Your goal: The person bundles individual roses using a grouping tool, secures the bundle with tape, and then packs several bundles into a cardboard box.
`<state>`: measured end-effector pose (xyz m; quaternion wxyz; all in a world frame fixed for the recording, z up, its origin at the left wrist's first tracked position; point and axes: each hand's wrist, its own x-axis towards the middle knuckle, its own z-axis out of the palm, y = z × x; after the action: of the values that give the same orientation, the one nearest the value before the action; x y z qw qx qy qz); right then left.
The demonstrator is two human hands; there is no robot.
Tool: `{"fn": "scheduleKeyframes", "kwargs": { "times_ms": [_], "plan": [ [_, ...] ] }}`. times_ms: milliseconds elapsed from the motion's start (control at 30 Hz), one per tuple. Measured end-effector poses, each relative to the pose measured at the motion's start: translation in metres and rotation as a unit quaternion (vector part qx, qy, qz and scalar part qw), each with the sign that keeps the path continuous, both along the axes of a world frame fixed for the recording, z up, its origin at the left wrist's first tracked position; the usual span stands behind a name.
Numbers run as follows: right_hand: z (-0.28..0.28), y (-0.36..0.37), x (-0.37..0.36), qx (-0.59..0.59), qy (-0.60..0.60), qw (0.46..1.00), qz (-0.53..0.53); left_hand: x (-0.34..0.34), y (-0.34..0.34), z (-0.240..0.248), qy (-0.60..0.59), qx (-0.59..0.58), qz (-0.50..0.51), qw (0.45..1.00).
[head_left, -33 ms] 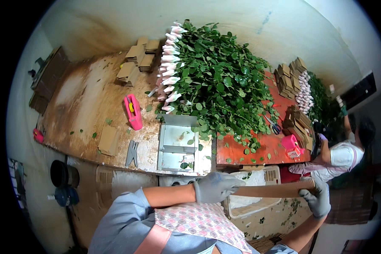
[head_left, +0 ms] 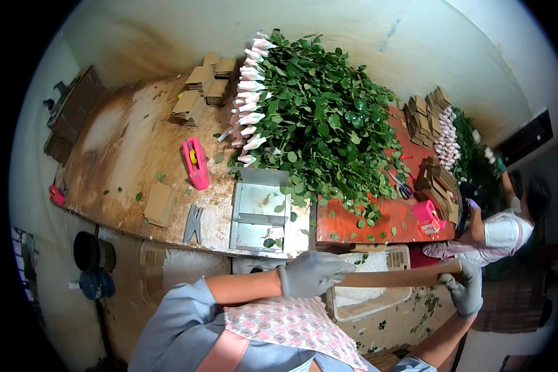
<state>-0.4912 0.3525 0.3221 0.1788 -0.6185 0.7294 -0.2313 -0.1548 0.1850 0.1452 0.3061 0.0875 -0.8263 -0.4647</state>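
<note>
In front of my apron a long strip of brown corrugated cardboard [head_left: 397, 278] is stretched level between my two gloved hands. My left hand [head_left: 315, 274], in a grey glove, is closed on its left end. My right hand [head_left: 464, 290], gloved the same way, grips the right end from below, thumb against the cardboard. Just beyond the left hand, a metal tray-like box [head_left: 261, 218] sits at the table's front edge. Beside it lie a grey stapler [head_left: 193, 224] and a flat cardboard piece [head_left: 159, 204]. A pink tape dispenser [head_left: 196, 163] stands farther back.
Many leafy rose stems [head_left: 335, 118] with wrapped pale-pink heads fill the table's middle. Folded cardboard [head_left: 198, 84] is stacked behind. Scissors [head_left: 401, 185] and another pink dispenser [head_left: 425, 212] lie on the red tabletop [head_left: 347, 217]. A plastic crate [head_left: 378, 304] sits below; a co-worker [head_left: 502, 232] is at right.
My left hand has shifted slightly left, and the cardboard strip has tipped a little, so less of its ridged right edge shows. Both hands keep their grip.
</note>
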Motion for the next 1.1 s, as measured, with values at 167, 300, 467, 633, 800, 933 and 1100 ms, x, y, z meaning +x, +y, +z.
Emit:
{"fn": "scheduleKeyframes", "kwargs": {
  "times_ms": [167,300,467,633,800,933,1100],
  "plan": [
    [-0.021,-0.042,-0.047,-0.323,-0.079,0.941,-0.064,0.038,-0.014,0.001,-0.092,0.03,0.088,0.991],
    [-0.034,-0.087,-0.069,-0.415,-0.11,0.901,-0.071,0.09,-0.006,-0.053,-0.239,0.029,0.167,0.956],
    [0.002,-0.157,0.025,-0.345,0.173,0.922,0.031,0.105,-0.004,-0.092,-0.292,0.222,0.289,0.884],
    [0.006,-0.208,0.107,-0.184,0.299,0.919,0.177,0.09,-0.005,-0.087,-0.032,0.409,0.269,0.871],
    [-0.033,-0.263,0.184,-0.001,0.336,0.911,0.237,0.118,-0.016,-0.045,0.017,0.413,0.233,0.881],
    [-0.084,-0.312,0.217,0.062,0.322,0.911,0.252,0.149,-0.04,-0.064,-0.01,0.431,0.166,0.887],
    [-0.173,-0.355,0.242,0.077,0.235,0.939,0.239,0.191,-0.065,-0.095,0.136,0.495,0.123,0.849]
  ]
}}
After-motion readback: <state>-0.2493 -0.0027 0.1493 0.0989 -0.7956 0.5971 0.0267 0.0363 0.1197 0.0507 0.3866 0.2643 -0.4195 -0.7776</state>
